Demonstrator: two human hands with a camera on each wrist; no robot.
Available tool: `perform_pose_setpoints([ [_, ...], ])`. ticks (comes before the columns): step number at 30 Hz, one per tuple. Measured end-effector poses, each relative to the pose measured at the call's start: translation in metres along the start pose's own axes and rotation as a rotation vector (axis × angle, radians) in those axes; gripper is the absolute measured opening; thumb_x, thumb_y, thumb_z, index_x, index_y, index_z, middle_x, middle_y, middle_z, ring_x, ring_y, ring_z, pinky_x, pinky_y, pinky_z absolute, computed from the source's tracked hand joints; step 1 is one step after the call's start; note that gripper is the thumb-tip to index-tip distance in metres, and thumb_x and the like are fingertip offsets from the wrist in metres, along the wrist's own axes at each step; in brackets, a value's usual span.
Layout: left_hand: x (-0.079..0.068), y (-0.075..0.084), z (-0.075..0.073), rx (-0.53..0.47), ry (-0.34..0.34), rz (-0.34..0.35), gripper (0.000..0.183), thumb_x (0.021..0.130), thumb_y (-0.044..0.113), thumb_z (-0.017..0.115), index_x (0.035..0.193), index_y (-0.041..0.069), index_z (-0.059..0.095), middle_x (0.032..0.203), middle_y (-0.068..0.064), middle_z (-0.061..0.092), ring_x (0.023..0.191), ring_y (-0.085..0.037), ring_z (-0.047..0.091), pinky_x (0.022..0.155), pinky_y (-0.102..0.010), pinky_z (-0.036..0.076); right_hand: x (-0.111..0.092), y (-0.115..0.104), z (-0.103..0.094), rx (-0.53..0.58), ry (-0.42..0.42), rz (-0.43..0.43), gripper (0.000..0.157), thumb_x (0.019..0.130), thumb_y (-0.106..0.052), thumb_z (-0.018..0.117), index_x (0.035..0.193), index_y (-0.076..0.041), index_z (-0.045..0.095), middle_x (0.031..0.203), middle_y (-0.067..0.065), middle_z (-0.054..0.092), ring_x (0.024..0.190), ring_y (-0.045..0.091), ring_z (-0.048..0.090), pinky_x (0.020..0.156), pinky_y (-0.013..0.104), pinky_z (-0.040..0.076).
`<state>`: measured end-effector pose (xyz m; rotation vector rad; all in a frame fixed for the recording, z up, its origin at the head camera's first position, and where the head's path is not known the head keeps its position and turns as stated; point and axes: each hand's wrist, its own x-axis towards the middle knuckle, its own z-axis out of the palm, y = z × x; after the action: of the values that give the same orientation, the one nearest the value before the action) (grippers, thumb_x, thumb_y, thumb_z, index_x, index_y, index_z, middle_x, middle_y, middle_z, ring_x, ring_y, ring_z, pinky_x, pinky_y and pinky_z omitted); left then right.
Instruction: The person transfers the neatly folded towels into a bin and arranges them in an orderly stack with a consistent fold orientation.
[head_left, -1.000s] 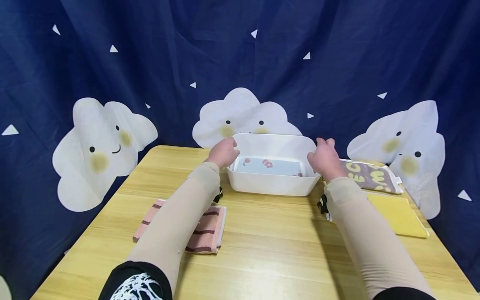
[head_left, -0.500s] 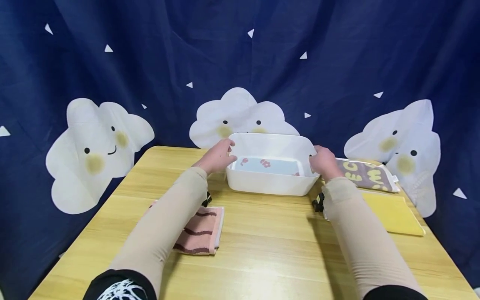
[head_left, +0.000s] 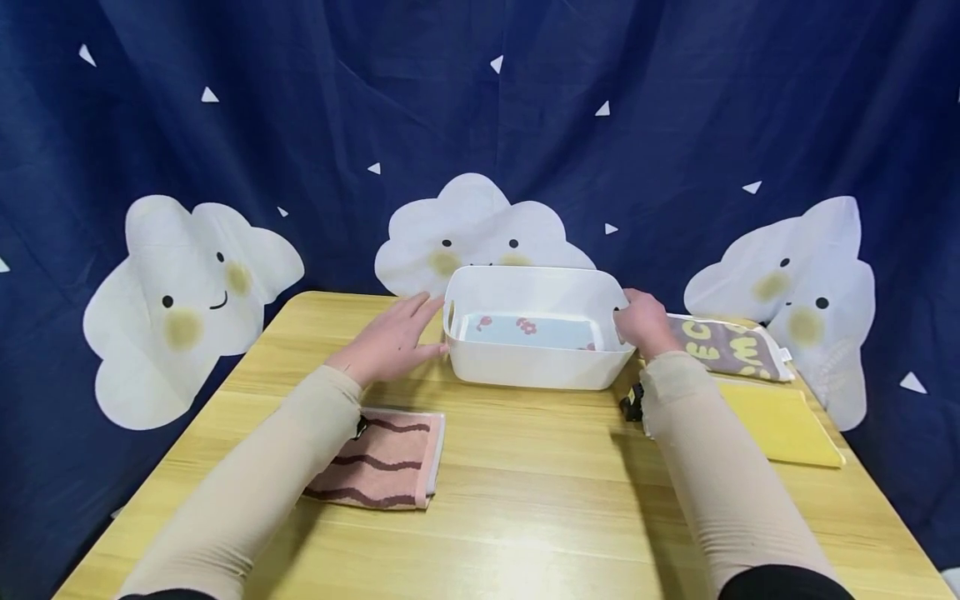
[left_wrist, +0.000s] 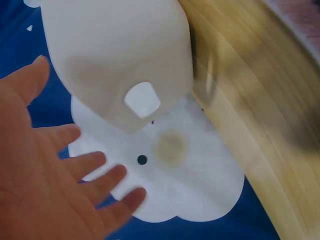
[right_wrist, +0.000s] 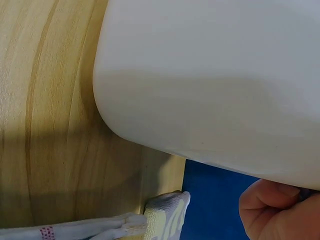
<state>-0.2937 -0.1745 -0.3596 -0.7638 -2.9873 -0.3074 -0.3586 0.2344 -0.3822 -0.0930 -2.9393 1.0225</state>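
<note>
A white plastic storage bin [head_left: 532, 368] with handle holes in its ends stands toward the back of the table. Inside it lies a light blue cloth [head_left: 558, 333] with pink flowers. My right hand [head_left: 647, 322] grips the bin's right end at the handle hole; in the right wrist view its curled fingers [right_wrist: 272, 200] show at the rim. Off the bin's left end, my left hand [head_left: 392, 340] has its fingers spread and holds nothing. The left wrist view shows a gap between that hand [left_wrist: 65, 165] and the handle hole.
A folded pink towel [head_left: 390, 467] with brown wavy stripes lies at the left, partly under the left forearm. At the right are a yellow towel [head_left: 787, 425] and a grey towel [head_left: 720, 348] with yellow letters. A blue curtain [head_left: 337, 108] hangs behind the table.
My left hand has let go of the bin's left end and moved left and nearer, its fingers straightening. The right hand has kept its grip; the bin has hardly moved.
</note>
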Motion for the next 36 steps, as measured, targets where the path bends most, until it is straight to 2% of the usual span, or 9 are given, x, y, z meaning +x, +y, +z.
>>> perform_pose_setpoints([
  [5,-0.035,0.002,0.001,0.085,-0.039,-0.035,0.084,0.098,0.06,0.054,0.161,0.014,0.025,0.165,-0.022,0.015,0.15,-0.044,0.015,0.115,-0.062,0.02,-0.002,-0.003,-0.003,-0.019,-0.006,0.004,0.053,0.088,-0.004,0.045,0.141,0.002,0.052,0.132,0.028,0.057,0.114,0.042,0.052,0.103,0.054,0.042],
  [10,-0.075,0.006,0.011,0.138,-0.077,-0.095,0.086,0.093,0.066,0.057,0.161,0.021,0.029,0.164,-0.021,0.019,0.148,-0.049,0.016,0.109,-0.071,0.022,-0.003,-0.006,-0.002,-0.019,-0.013,0.021,0.053,0.09,-0.004,0.045,0.142,0.002,0.05,0.135,0.028,0.055,0.117,0.042,0.051,0.105,0.055,0.041],
  [14,-0.104,0.011,0.021,0.133,-0.164,-0.165,0.087,0.09,0.071,0.056,0.16,0.024,0.033,0.163,-0.021,0.022,0.145,-0.054,0.018,0.101,-0.08,0.022,-0.003,-0.007,-0.001,-0.016,-0.014,0.027,0.053,0.09,-0.003,0.044,0.142,0.003,0.05,0.136,0.028,0.055,0.117,0.042,0.051,0.105,0.055,0.041],
  [18,-0.125,0.016,0.028,0.09,-0.262,-0.216,0.089,0.085,0.072,0.06,0.157,0.024,0.039,0.161,-0.024,0.027,0.14,-0.061,0.023,0.093,-0.083,0.027,-0.001,-0.006,-0.001,-0.036,0.003,0.0,0.051,0.089,-0.003,0.044,0.138,0.002,0.054,0.132,0.028,0.057,0.115,0.043,0.053,0.103,0.055,0.042],
  [22,-0.135,0.017,0.036,0.027,-0.341,-0.25,0.09,0.083,0.065,0.068,0.156,0.022,0.041,0.159,-0.027,0.029,0.136,-0.065,0.025,0.09,-0.079,0.037,-0.001,-0.005,-0.002,-0.059,0.014,-0.01,0.051,0.087,-0.003,0.044,0.137,0.001,0.055,0.13,0.028,0.059,0.114,0.043,0.053,0.103,0.055,0.042],
  [25,-0.137,0.018,0.041,-0.005,-0.37,-0.26,0.089,0.084,0.061,0.07,0.156,0.02,0.041,0.158,-0.031,0.028,0.135,-0.067,0.025,0.089,-0.074,0.042,-0.001,-0.006,-0.002,-0.057,0.007,-0.003,0.052,0.088,-0.003,0.043,0.138,0.001,0.055,0.131,0.028,0.058,0.114,0.044,0.053,0.103,0.056,0.041],
  [31,-0.136,0.025,0.043,0.009,-0.358,-0.227,0.085,0.086,0.056,0.071,0.155,0.016,0.041,0.155,-0.035,0.028,0.133,-0.068,0.026,0.086,-0.071,0.046,-0.004,-0.007,-0.004,-0.043,-0.014,0.019,0.053,0.089,-0.003,0.043,0.14,0.001,0.052,0.134,0.029,0.056,0.118,0.044,0.052,0.105,0.056,0.04],
  [36,-0.133,0.03,0.046,0.032,-0.361,-0.23,0.085,0.088,0.057,0.069,0.156,0.016,0.041,0.156,-0.035,0.028,0.132,-0.069,0.026,0.084,-0.072,0.047,-0.003,-0.007,-0.003,-0.023,-0.012,0.035,0.053,0.09,-0.003,0.043,0.142,0.001,0.051,0.136,0.028,0.055,0.12,0.044,0.051,0.105,0.056,0.04],
])
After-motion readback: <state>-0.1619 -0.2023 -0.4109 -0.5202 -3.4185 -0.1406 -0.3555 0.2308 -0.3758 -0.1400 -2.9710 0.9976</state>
